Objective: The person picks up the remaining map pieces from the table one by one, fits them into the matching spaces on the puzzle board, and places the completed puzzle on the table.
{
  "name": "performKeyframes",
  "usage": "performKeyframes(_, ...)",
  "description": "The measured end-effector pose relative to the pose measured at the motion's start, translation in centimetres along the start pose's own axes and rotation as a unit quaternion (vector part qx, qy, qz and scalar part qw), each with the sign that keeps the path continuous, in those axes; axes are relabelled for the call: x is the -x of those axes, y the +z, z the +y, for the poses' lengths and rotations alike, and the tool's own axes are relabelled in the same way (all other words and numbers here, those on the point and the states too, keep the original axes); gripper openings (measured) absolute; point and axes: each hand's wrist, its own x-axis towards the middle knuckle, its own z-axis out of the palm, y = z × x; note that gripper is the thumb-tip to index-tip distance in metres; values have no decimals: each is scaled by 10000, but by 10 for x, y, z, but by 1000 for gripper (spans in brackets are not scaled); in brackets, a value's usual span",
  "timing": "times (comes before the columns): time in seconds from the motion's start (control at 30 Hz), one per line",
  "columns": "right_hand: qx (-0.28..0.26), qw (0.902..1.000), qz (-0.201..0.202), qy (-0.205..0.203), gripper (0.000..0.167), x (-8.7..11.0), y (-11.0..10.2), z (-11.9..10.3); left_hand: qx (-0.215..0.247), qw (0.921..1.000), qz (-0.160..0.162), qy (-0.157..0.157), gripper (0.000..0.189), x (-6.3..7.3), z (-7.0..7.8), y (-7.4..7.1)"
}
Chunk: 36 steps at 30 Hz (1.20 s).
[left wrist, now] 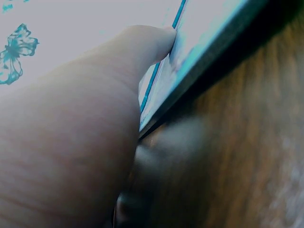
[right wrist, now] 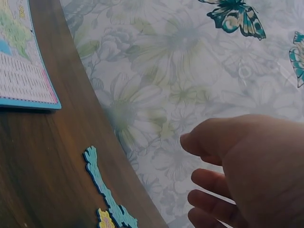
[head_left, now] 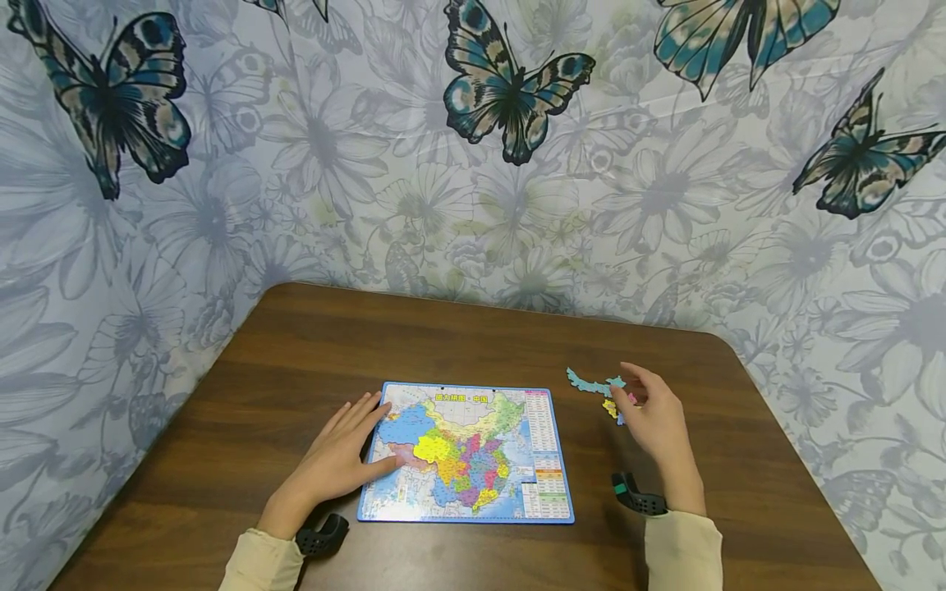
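Observation:
A puzzle board (head_left: 402,497) with a colourful map of China lies on the table in the head view. My left hand (head_left: 332,455) rests on its left side, fingers spread along the edge and thumb on the map. In the left wrist view the thumb (left wrist: 154,40) touches the board's surface. To the right of the board is a small group of puzzle pieces: a long light blue one (head_left: 587,385), a yellow one (head_left: 609,408) and a pink bit (head_left: 632,399). Over this group my right hand (head_left: 658,419) hovers with loosely bent fingers; between them the right wrist view shows nothing held.
The brown wooden table (head_left: 222,427) has rounded far corners and meets a hanging cloth (head_left: 332,148) printed with flowers and butterflies. Each wrist wears a black band, the left one (head_left: 323,535) near the board's lower left corner, the right one (head_left: 639,497) beyond its right side.

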Motion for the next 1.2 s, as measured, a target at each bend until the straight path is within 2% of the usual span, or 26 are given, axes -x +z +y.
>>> performKeyframes(0.43,142,9963,144,837,48,3,-6,20,0,10000,-19,-1,93,-1,0,0)
performKeyframes(0.6,186,9922,338,1189,49,3,-6,29,-20,10000,-10,8,92,-1,-1,2)
performKeyframes(0.87,278,9858,230,1639,54,6,-8,37,3,10000,-3,8,93,-2,-2,2)
performKeyframes(1.2,450,9765,403,2068,52,12,-4,55,0,10000,-24,-14,93,-1,-1,1)
